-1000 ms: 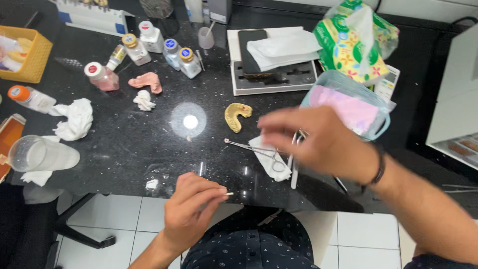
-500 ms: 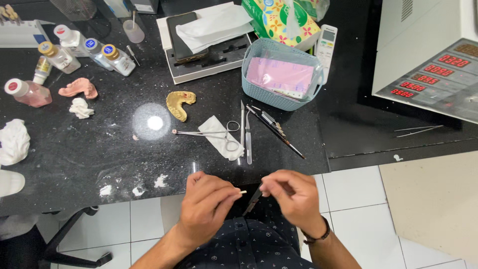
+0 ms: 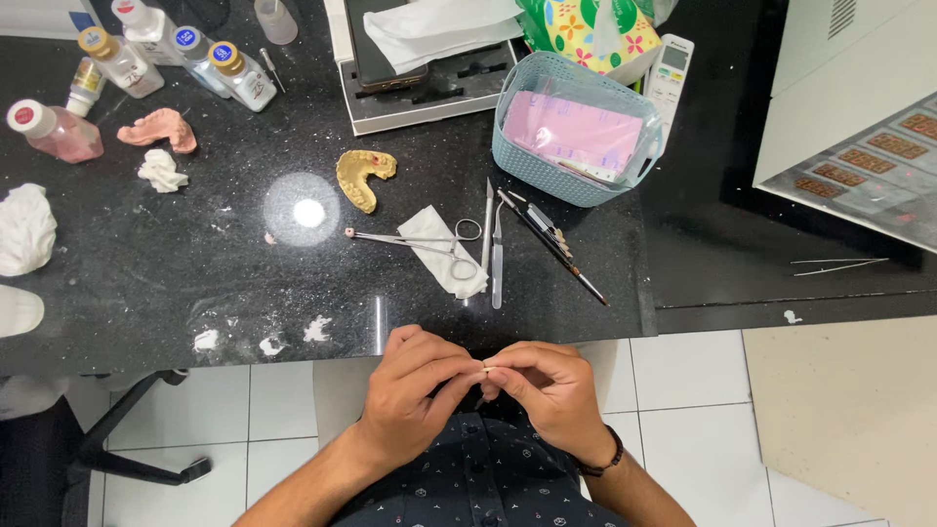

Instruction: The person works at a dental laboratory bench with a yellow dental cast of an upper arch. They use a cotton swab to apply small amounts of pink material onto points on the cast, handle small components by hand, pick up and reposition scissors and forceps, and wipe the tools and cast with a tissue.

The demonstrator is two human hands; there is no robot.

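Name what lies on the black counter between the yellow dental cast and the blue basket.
In the head view, a thin metal hand tool lies between the yellow dental cast and the blue basket; the rest of that black counter is bare.

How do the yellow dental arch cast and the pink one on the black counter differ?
The yellow dental cast lies near the counter's middle, beside the light glare, while the pink dental cast lies farther left, next to the small bottles. The yellow one's arch opens to the right; the pink one's opens downward. The yellow one is nearer the forceps. Both are horseshoe-shaped, lie untouched, and neither hand reaches them.
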